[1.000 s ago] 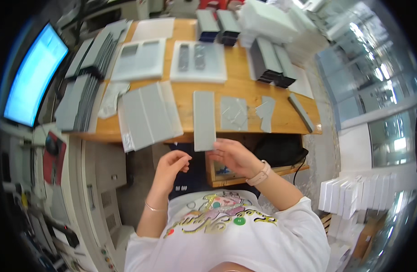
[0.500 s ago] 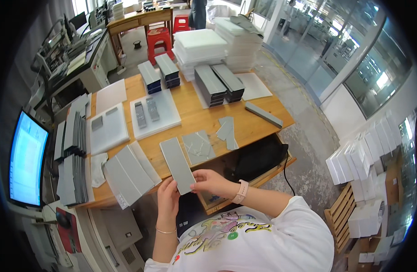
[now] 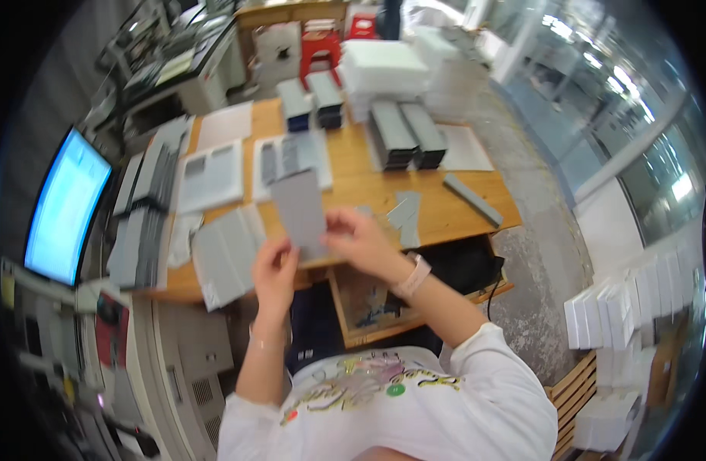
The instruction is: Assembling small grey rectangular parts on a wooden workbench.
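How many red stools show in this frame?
2: one red stool beyond the table, left of the white stack; another red stool behind that stack. More may be hidden.

Taking the panel [image 3: 299,211] as the dial's centre, the left hand [image 3: 274,269] sits at seven o'clock, the right hand [image 3: 360,240] at four. On the table [image 3: 353,160], loose sheets [image 3: 226,250] lie at eight, stacked panels [image 3: 143,246] at nine, the monitor [image 3: 67,207] beyond the table's end. One pad [image 3: 214,178] lies at ten, bearing small pieces [image 3: 197,167]; another [image 3: 316,154], bearing two strips [image 3: 269,163], lies near twelve. Behind it stand two small stacks [image 3: 294,104]; a stool [image 3: 320,50] stands past the table. A tall pile [image 3: 383,69] is at one, larger stacks [image 3: 393,131] at two. Cut pieces [image 3: 406,219] lie at three, a bar [image 3: 473,200] beyond. At four, the open drawer [image 3: 368,336] holds a bag [image 3: 462,265].
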Available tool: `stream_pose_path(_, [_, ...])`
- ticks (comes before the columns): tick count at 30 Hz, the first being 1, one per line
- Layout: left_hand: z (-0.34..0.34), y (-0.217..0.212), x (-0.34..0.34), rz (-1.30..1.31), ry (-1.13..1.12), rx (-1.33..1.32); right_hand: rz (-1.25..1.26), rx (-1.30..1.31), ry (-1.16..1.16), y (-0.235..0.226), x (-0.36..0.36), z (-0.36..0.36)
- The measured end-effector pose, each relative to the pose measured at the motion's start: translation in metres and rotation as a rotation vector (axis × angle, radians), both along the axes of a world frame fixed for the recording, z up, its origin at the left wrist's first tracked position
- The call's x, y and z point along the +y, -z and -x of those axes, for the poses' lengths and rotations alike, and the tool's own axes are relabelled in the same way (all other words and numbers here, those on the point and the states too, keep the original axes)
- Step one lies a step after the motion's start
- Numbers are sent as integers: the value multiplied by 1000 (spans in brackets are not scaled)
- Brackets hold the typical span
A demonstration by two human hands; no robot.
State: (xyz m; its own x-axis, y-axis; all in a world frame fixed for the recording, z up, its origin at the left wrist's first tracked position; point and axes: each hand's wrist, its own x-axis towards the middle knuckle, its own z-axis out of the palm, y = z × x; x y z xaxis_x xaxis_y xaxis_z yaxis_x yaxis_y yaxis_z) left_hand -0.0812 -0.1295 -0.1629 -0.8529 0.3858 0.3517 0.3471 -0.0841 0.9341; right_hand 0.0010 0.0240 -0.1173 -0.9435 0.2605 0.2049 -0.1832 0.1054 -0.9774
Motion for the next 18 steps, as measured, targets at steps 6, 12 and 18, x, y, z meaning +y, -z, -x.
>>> stream_pose_path(6, [34, -15, 10, 115, 110, 70, -297, 87, 93, 25, 7, 35])
stream_pose_path(12, [14, -21, 26, -96, 178, -61, -257, 53, 167, 41, -6, 36])
stream_pose_path(18, [13, -17, 37, -101, 135, -178, -212, 76, 129, 42, -10, 42])
